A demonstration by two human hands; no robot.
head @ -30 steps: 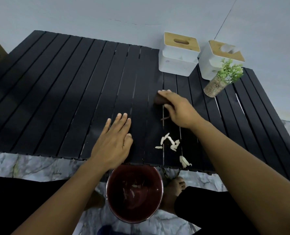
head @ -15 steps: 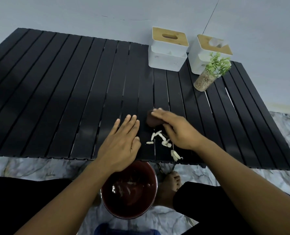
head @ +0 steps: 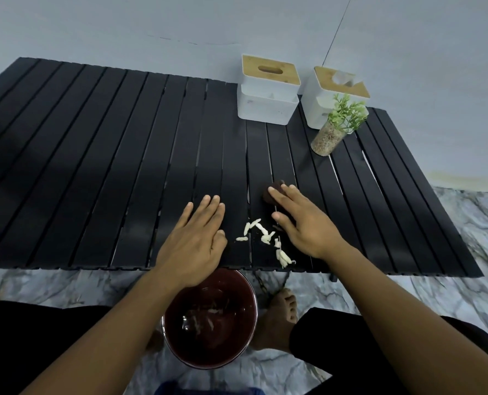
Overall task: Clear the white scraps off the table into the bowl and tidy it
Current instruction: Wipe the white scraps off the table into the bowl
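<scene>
Resting flat on the black slatted table (head: pixel 94 166), the left hand (head: pixel 193 243) lies palm down with its fingers straight and close together, the thumb tucked along the near side, holding nothing. The right hand (head: pixel 302 226) is just to its right, fingers stretched forward and laid over a small dark brown pad (head: pixel 269 192) that they press to the slats, with the thumb angled out toward the left. Between the two hands lie the white scraps (head: pixel 262 235) – a loose scatter near the table's near edge, the last few trailing toward that edge beside the right wrist. Below the edge, on the marbled floor (head: pixel 451 280), stands the dark red bowl (head: pixel 237 346), partly under the left wrist, with a few pale bits already inside. A bare foot (head: pixel 280 317) shows just right of it. At the far right of the table stand two white boxes with wooden lids (head: pixel 267 106) and, just near of them, a glass jar with a green sprig (head: pixel 327 138).
</scene>
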